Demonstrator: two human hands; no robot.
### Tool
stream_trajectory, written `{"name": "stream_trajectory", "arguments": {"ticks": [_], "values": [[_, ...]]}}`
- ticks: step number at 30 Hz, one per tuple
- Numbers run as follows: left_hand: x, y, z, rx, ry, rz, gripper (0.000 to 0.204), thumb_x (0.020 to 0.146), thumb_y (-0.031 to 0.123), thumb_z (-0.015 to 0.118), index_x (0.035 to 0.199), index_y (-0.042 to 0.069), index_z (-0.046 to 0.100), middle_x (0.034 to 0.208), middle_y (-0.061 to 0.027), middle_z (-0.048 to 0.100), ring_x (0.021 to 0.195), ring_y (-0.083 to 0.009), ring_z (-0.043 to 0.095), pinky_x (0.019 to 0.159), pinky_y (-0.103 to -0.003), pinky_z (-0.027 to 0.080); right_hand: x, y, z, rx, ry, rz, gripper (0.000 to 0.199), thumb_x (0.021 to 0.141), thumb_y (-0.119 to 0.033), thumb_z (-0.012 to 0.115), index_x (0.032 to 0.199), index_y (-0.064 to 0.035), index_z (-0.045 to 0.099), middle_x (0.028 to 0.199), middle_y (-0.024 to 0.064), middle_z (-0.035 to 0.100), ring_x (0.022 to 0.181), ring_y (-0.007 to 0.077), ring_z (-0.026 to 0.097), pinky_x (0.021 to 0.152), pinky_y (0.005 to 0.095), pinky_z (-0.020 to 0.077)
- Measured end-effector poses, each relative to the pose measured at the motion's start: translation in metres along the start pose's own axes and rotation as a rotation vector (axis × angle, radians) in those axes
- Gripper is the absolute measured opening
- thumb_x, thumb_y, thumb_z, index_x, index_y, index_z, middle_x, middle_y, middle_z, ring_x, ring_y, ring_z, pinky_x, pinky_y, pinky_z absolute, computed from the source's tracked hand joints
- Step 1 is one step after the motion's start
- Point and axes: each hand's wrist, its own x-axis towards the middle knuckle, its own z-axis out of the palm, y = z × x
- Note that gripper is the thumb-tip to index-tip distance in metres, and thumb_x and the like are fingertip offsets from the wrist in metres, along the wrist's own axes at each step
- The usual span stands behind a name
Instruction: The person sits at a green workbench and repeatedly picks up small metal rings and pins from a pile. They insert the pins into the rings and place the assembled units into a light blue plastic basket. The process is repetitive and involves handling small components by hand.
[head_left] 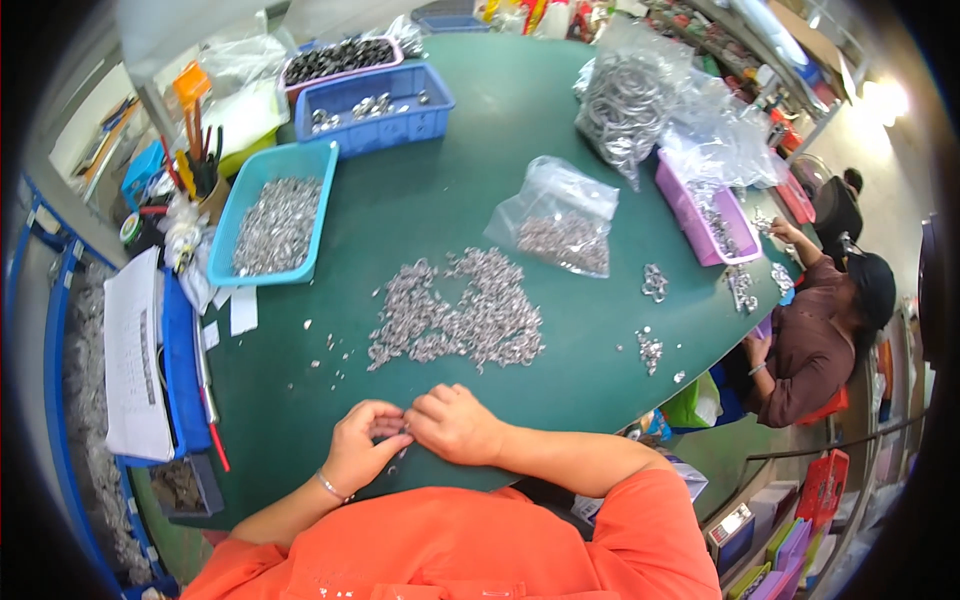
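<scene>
Close to the front edge of the green table [590, 360], my left hand [358, 445] and my right hand [455, 424] meet at the fingertips. Both are closed in a pinch, and whatever sits between the fingers is too small to make out. A few tiny silvery bits show just under the left fingers. Beyond my hands lies a loose heap of small silver-grey metal pieces [490, 310], spread in two joined mounds. A clear plastic bag [565, 205] partly filled with similar small pieces rests behind the heap, to its right.
Left stands a turquoise basket [216, 240] of metal parts; behind it are a blue bin [390, 135] and a pink bin of black parts. At right are a lilac basket [685, 215], a bag of metal rings [630, 100] and a co-worker [815, 350] handling small parts.
</scene>
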Motion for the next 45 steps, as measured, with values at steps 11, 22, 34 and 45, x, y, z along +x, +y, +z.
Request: {"name": "stream_trajectory", "arguments": {"ticks": [11, 22, 34, 45], "values": [[0.009, 0.007, -0.004, 0.141, -0.027, -0.031, 0.024, 0.079, -0.005, 0.078, 0.101, -0.003, 0.067, 0.103, -0.0099, 0.066, 0.083, -0.0137, 0.071, 0.070, -0.023, 0.058, 0.034, 0.032, -0.017, 1.617, 0.418, 1.284, 0.020, 0.100, -0.025, 0.063, 0.099, -0.0050, 0.068, 0.081, 0.0035, 0.065, 0.065, 0.0124, 0.060, 0.056, 0.0280, 0.0485], [0.008, 0.011, -0.003, 0.136, -0.024, 0.016, 0.018, 0.082, 0.000, 0.077, 0.099, -0.001, 0.068, 0.099, -0.0083, 0.067, 0.081, -0.0121, 0.071, 0.070, -0.024, 0.058, 0.082, 0.238, -0.222, 1.830, 0.750, 0.855, 0.017, 0.096, -0.025, 0.063, 0.089, -0.0085, 0.061, 0.073, 0.0051, 0.062, 0.062, 0.0202, 0.059, 0.053, 0.0339, 0.0466], [0.009, 0.001, -0.003, 0.186, -0.126, 0.129, 0.035, 0.084, 0.017, 0.080, 0.112, 0.002, 0.066, 0.101, -0.0082, 0.062, 0.082, -0.0146, 0.069, 0.074, -0.028, 0.057, 0.050, 0.326, -0.169, 0.038, -0.985, 0.805, 0.034, 0.079, -0.028, 0.072, 0.107, -0.0097, 0.077, 0.105, 0.0134, 0.075, 0.095, 0.0230, 0.069, 0.083, 0.0399, 0.0541], [0.012, 0.002, 0.003, 0.528, -0.311, 0.423, 0.077, 0.068, 0.028, 0.089, 0.128, -0.001, 0.050, 0.115, -0.0186, 0.050, 0.106, -0.0370, 0.055, 0.087, -0.043, 0.050, 0.035, 0.276, -0.176, -0.422, -0.467, 0.278, 0.012, 0.070, -0.011, 0.069, 0.078, -0.0026, 0.068, 0.081, 0.0215, 0.068, 0.081, 0.0415, 0.066, 0.074, 0.0468, 0.0533]]}}
